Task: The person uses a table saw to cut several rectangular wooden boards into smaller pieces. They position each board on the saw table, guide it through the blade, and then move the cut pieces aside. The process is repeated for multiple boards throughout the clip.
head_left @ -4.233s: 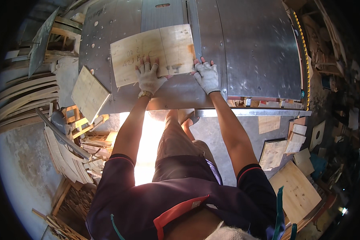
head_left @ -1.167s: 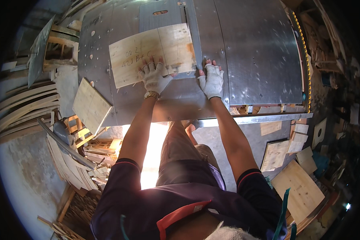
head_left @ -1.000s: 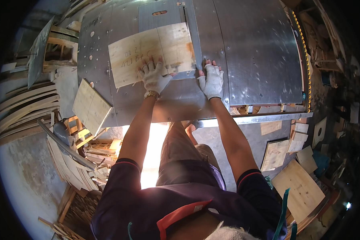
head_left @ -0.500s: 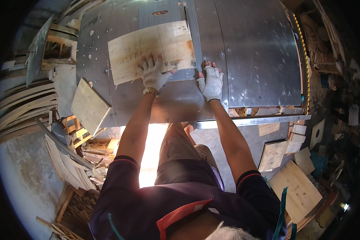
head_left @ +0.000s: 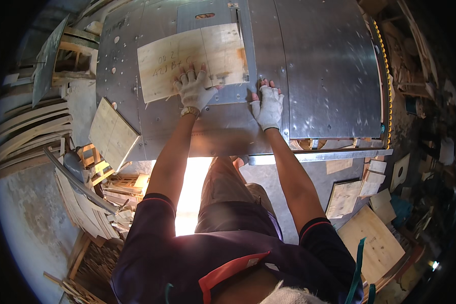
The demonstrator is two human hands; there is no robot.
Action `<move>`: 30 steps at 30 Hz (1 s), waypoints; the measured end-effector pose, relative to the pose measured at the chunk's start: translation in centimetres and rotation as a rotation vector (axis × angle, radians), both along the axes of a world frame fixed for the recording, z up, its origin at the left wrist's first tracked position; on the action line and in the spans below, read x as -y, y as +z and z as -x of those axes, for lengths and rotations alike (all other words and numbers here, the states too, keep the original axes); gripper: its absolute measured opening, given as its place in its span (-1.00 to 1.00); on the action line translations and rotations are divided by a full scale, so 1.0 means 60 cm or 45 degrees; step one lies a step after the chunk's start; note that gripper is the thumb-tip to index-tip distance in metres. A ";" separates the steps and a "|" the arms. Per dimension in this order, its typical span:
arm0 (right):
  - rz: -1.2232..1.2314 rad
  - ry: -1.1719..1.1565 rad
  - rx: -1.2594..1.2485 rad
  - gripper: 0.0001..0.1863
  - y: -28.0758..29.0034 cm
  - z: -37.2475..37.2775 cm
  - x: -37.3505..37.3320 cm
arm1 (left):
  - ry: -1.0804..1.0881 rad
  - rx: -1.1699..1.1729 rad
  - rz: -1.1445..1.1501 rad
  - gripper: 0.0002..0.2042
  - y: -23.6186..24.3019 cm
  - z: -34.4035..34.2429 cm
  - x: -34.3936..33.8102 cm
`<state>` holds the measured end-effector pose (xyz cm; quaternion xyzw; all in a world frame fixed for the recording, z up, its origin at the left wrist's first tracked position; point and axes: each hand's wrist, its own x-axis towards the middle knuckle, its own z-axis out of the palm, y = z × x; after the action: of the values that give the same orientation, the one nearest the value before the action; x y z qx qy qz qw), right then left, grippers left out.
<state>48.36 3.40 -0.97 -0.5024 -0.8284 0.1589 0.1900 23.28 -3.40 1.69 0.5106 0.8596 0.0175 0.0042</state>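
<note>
A pale plywood board (head_left: 223, 45) with pencilled markings and a line across it lies on the steel machine table (head_left: 329, 66), beside a narrow slot (head_left: 236, 16). My left hand (head_left: 192, 90), in a white fingerless glove, rests with spread fingers on the board's near part. My right hand (head_left: 267, 105), gloved the same way, lies with fingers out on the steel just off the board's near right corner. Neither hand grips anything. A second, smaller plywood piece (head_left: 112, 136) lies aslant at the table's near left corner.
A metal rail (head_left: 319, 154) runs along the table's near right edge, a yellow toothed strip (head_left: 382, 61) down its right side. Curved wooden strips (head_left: 30, 131) are stacked at the left; loose panels (head_left: 370, 243) lie on the right. My legs and a bright floor patch are below.
The board and my left hand have moved farther away across the table, most clearly in the last second. My right hand sits lower in the picture than 4.2 seconds ago, off the board's edge.
</note>
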 end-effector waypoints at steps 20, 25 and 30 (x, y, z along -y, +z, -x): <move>0.016 0.013 0.027 -0.46 0.003 -0.003 0.001 | 0.022 0.008 0.044 -0.04 0.001 0.016 -0.028; -0.034 0.013 0.009 -0.44 -0.002 -0.003 0.001 | 0.023 0.005 0.049 -0.03 -0.002 0.021 -0.037; 0.031 0.020 0.033 -0.43 0.005 -0.003 0.002 | 0.023 0.013 0.056 -0.02 -0.003 0.026 -0.044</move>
<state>48.57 3.25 -0.66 -0.5002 -0.8327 0.1639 0.1718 21.70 -0.78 1.50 0.5026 0.8643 0.0013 0.0197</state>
